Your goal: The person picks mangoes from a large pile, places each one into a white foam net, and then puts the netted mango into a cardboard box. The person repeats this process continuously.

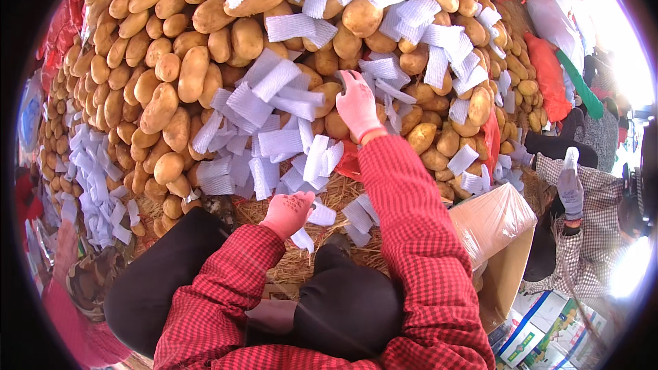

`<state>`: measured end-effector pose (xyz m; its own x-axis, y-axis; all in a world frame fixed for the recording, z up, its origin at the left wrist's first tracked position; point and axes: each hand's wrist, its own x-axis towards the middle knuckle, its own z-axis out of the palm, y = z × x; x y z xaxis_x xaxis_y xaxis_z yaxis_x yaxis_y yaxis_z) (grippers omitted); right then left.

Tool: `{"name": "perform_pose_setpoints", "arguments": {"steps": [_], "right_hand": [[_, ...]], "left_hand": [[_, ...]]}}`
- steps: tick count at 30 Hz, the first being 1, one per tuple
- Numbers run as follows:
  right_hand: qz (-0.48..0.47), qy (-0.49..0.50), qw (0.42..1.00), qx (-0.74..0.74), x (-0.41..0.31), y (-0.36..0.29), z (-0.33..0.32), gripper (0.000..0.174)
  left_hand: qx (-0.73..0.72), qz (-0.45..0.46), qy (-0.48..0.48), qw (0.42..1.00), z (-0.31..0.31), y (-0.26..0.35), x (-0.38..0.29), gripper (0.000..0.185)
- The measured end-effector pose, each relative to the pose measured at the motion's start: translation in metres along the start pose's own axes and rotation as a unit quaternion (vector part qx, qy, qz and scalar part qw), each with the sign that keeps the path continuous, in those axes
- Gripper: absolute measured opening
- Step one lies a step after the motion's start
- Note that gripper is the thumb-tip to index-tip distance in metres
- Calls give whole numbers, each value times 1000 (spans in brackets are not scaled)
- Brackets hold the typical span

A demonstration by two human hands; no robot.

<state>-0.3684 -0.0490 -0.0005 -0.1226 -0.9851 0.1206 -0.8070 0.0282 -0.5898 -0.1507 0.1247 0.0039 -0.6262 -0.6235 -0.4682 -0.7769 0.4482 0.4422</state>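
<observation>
Potatoes (177, 128) lie piled high in front of me. My right hand (355, 100), in a pink glove with grey on the fingertips, reaches into the pile beside white foam net sleeves (385, 69); whether its fingers hold anything cannot be told. My left hand (289, 211), gloved the same way, is low over my lap with the fingers curled. A foam net sleeve (303, 239) shows just under it, and I cannot tell whether the hand holds it. More foam net sleeves (249, 105) are heaped on the potatoes between and left of the hands.
A plastic-wrapped cardboard box (491, 221) stands at my right. Straw (295, 262) covers the ground. Beyond the box is a co-worker's gloved hand (570, 190); another person's sleeve (64, 288) is at the left. Red bags (547, 79) flank the pile. Printed cartons (550, 329) lie lower right.
</observation>
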Motion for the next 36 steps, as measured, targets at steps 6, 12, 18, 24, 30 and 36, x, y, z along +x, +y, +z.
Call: {"name": "perform_pose_setpoints", "arguments": {"steps": [6,12,18,24,30,36], "right_hand": [[33,-228,940,-250,17,12,-16,60],[-48,-222,868,-441,3,15,-8,45],[82,-8,996,37,-36,31,-39,73],[185,33,594,782,-138,-3,-105,68],[155,-124,514,835,-207,-70,-136,78],[149,-30,586,796,-236,-95,-154,77]], "left_hand": [[-129,10,75,989,-30,1,1,26],[-309,-39,114,944,-53,-2,-1,42],[-337,-64,156,926,-75,-21,-7,40],[-892,23,91,441,-92,-24,7,24],[-720,150,112,668,-104,43,15,34],[-429,-15,349,833,-128,82,-28,28]]}}
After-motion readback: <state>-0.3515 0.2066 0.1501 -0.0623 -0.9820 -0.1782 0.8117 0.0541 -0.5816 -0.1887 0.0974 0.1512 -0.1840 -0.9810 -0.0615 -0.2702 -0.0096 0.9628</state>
